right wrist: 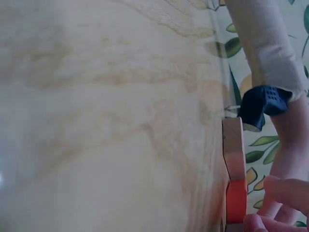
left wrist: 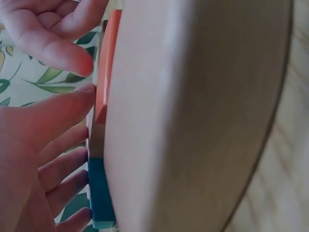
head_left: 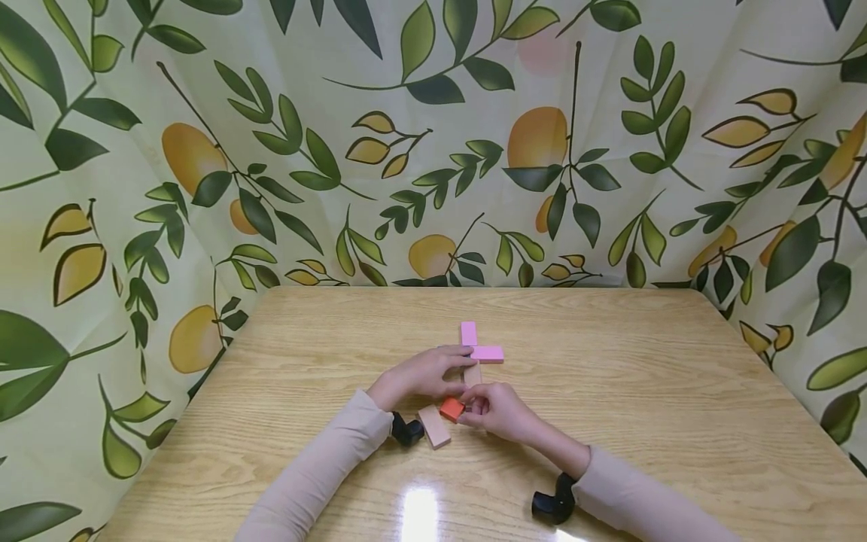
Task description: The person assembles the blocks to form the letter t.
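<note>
My right hand (head_left: 503, 412) pinches an orange-red block (head_left: 451, 409) at its right end between thumb and finger. My left hand (head_left: 430, 371) reaches over a group of blocks, its fingers spread and fairly straight. Its fingertips touch the near end of a pink block (head_left: 489, 354) and a pale wooden block (head_left: 472, 375). Another pink block (head_left: 469, 333) stands beyond them. In the left wrist view, a teal block (left wrist: 101, 193) lies by my left fingers; the head view mostly hides it. The left thumb is close to the orange-red block.
A loose pale wooden block (head_left: 434, 427) lies nearer me, beside the orange-red one, and looms large in the left wrist view. Black wrist cameras (head_left: 406, 430) hang under both sleeves, low over the wooden table (head_left: 325, 331). A leaf-patterned cloth (head_left: 379, 188) hangs behind.
</note>
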A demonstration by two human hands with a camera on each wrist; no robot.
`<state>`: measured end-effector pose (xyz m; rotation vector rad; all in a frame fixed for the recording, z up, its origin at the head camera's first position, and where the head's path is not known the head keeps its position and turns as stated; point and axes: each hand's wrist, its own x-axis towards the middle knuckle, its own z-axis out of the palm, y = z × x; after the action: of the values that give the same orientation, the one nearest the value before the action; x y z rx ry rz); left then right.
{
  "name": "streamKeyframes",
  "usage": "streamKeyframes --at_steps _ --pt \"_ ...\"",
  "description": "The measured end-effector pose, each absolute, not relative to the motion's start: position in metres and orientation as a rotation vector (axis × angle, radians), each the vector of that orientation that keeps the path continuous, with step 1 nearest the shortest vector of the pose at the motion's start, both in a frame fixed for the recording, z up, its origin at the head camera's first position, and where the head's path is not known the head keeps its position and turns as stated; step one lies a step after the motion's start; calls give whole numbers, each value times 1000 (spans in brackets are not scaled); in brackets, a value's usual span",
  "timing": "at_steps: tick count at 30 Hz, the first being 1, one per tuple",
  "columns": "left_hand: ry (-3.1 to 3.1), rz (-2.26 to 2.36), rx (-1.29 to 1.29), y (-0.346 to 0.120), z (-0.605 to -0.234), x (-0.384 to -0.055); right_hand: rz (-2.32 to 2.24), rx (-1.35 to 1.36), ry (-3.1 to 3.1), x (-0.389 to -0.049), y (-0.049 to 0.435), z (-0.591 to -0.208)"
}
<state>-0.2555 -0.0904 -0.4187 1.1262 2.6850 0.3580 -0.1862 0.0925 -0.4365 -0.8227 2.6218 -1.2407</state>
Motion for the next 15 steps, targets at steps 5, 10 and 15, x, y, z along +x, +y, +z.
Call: streamKeyframes --at_steps 5,10,15 --pt "2674 401 1147 -91 -419 -257 -1246 -789 2663 -184 87 -438" --pt "2666 421 1155 -92 -419 -257 -1228 -729 2712 -183 83 -438" --pt "2666 435 1143 -92 -418 -257 -1220 -654 2733 -184 79 -436"
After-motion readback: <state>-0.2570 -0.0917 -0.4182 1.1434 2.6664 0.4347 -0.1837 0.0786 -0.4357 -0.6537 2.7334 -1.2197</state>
